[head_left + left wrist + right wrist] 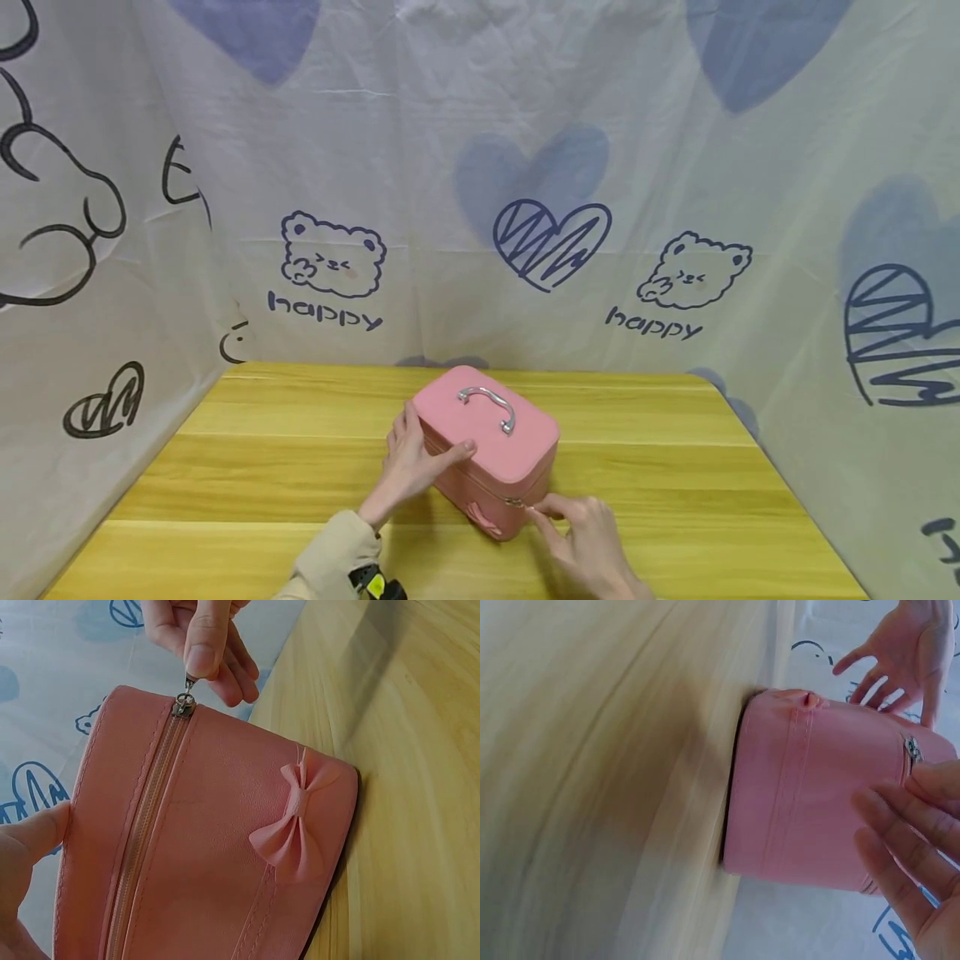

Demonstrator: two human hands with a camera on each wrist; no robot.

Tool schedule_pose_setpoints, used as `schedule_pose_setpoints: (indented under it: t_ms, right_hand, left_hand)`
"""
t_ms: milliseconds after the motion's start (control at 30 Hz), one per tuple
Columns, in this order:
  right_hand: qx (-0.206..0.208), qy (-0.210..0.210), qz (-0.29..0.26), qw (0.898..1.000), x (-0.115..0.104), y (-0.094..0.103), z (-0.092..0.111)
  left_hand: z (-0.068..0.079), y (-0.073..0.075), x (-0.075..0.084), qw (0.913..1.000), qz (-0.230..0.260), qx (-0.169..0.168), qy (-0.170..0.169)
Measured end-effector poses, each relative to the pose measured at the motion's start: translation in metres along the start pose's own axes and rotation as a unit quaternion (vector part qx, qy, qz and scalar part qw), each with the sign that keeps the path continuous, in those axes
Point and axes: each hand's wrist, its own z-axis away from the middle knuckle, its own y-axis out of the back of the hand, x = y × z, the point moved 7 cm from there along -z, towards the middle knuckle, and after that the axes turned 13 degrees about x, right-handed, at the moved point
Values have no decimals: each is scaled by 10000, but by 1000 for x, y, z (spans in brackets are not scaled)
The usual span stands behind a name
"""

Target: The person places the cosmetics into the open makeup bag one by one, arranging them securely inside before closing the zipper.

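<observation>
A pink zip-up case point(487, 425) with a silver handle point(487, 404) on its lid stands at an angle on the table. My left hand point(411, 462) rests against its left side, fingers spread, thumb over the lid's edge. At the near corner, my right hand point(581, 533) pinches the metal zipper pull point(188, 681) between thumb and finger. The zipper slider point(183, 705) sits at the corner in the left wrist view, and the zip track point(142, 832) behind it looks closed. Below the zip is a pink bow point(296, 817).
The wooden table point(262, 475) has pale yellow planks. White cloth point(442, 275) printed with hearts and bears hangs behind and at both sides. A dark band with a yellow patch point(375, 583) shows by the left sleeve point(337, 550).
</observation>
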Motion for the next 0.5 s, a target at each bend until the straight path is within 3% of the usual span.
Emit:
schedule_pose_setpoints:
  t_ms: [500]
  right_hand:
    - [97,57,-97,9999,5,5,-1]
  left_hand:
    - [-4,2,1,9999,-45,-128,-86]
